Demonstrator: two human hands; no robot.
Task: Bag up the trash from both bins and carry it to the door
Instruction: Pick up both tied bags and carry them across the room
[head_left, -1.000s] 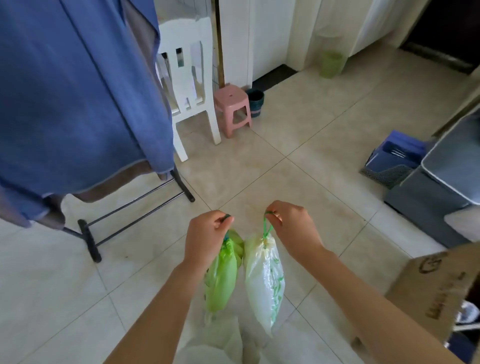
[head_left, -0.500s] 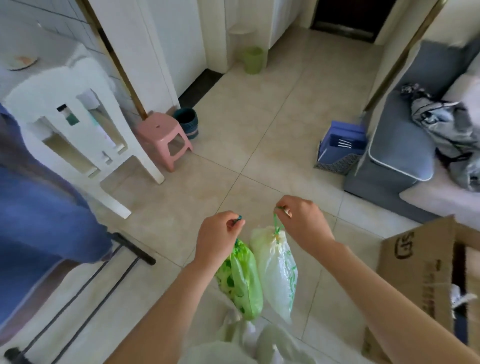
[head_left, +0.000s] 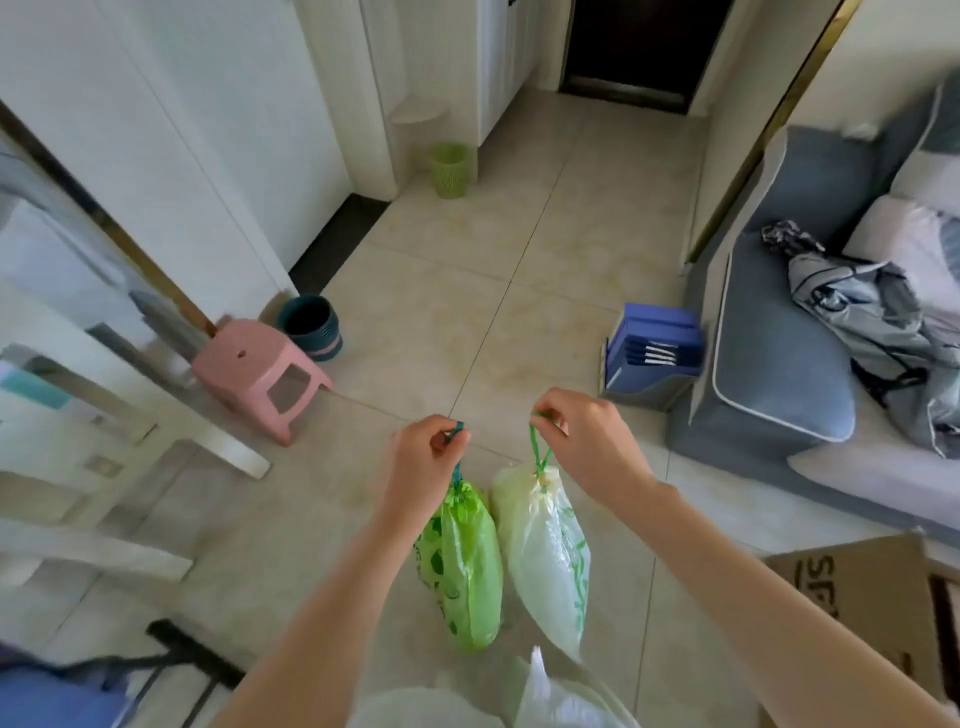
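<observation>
My left hand (head_left: 421, 467) grips the drawstring of a bright green trash bag (head_left: 462, 566) that hangs below it. My right hand (head_left: 587, 452) holds the green drawstring of a pale whitish trash bag (head_left: 550, 556), hanging right beside the green one; the two bags touch. Both bags are tied shut and hang above the tiled floor. A small green bin (head_left: 449, 170) stands against the white wall ahead. A dark teal bin (head_left: 310, 327) sits behind a pink stool. A dark doorway (head_left: 641, 47) lies at the far end of the hall.
The pink stool (head_left: 260, 374) and a white chair (head_left: 130, 415) stand on the left. On the right are a grey sofa (head_left: 779, 332) with clothes on it, a blue file holder (head_left: 654, 353) on the floor and a cardboard box (head_left: 872, 597). Tiled floor (head_left: 519, 249) runs ahead to the doorway.
The view has swung right and forward: the blue hanging cloth has slid out at the left, and the hall and dark doorway have come into view. Both hands still hold their bags.
</observation>
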